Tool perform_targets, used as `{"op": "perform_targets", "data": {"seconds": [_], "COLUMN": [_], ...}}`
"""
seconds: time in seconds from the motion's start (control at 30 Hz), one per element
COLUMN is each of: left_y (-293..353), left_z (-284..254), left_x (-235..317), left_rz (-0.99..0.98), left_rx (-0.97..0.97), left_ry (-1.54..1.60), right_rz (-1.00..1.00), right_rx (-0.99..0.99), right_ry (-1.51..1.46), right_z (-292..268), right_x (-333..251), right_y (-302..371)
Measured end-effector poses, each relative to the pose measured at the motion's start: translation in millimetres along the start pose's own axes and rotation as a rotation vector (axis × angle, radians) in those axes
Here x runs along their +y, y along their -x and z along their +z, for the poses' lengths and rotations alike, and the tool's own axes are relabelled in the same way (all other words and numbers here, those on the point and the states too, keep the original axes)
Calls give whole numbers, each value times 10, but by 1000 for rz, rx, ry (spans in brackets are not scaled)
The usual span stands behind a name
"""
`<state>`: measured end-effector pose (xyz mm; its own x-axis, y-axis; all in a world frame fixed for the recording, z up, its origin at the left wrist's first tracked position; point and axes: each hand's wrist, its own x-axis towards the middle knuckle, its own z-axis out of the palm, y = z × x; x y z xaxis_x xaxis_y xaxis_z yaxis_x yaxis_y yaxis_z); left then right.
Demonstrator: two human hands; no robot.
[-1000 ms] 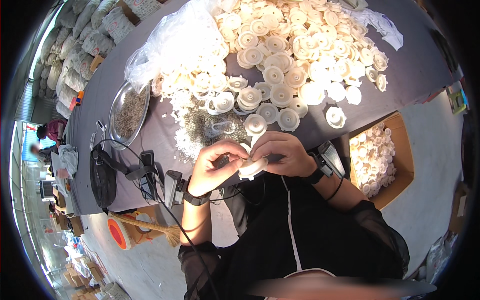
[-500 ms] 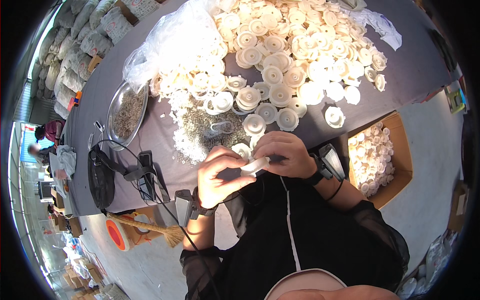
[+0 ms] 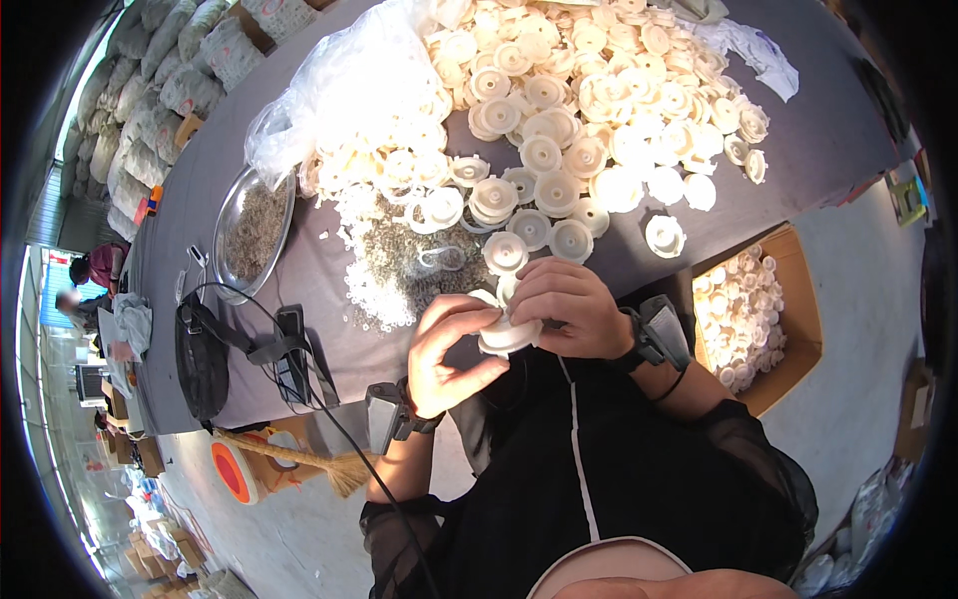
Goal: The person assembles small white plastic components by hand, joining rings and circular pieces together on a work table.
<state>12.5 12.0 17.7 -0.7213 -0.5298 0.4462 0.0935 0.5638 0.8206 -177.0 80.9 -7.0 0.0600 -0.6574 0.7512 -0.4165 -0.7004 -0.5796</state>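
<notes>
At the table's near edge, a round white plastic part (image 3: 509, 336) is held between my two hands. The fingers of my left hand (image 3: 446, 351) are bent round its left side, thumb below. My right hand (image 3: 572, 307) grips its right side with curled fingers, which hide some of it. Just beyond my fingers lie more white round plastic parts (image 3: 506, 253), spread out from a large heap (image 3: 619, 90). A pile of small metal-grey and white pieces (image 3: 399, 262) lies to the left of them, with a clear loop-shaped piece (image 3: 441, 258) on it.
A metal bowl (image 3: 290, 222) with small grey pieces stands left, below a clear plastic bag (image 3: 349, 90). A black pouch (image 3: 203, 359), a cable and a dark device (image 3: 290, 349) lie nearer. At right is a cardboard box (image 3: 804, 317) of white parts; a broom (image 3: 344, 472) is below the table.
The white part has turned from edge-on to show more of its face. My left hand has shifted slightly right, its fingers looser and thumb lifted away a little.
</notes>
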Motion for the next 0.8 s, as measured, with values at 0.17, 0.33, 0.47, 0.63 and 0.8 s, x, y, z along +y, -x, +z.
{"op": "perform_targets", "data": {"seconds": [0.17, 0.33, 0.47, 0.63, 0.8], "left_y": [-15, -222, -180, 233, 127], "left_z": [-37, -220, -651, -1433, -1483], "left_x": [-256, -617, -872, -1665, -1822], "left_rz": [-243, -626, -431, -494, -608], "left_rx": [-2, 350, 565, 852, 521], "left_ry": [76, 649, 328, -8, -451], "right_rz": [457, 586, 626, 574, 599], "right_rx": [24, 197, 191, 186, 120], "right_ry": [-175, -111, -174, -169, -153], "right_z": [132, 143, 51, 146, 214], "right_x": [63, 115, 108, 200, 240], "right_y": [114, 61, 120, 159, 167]}}
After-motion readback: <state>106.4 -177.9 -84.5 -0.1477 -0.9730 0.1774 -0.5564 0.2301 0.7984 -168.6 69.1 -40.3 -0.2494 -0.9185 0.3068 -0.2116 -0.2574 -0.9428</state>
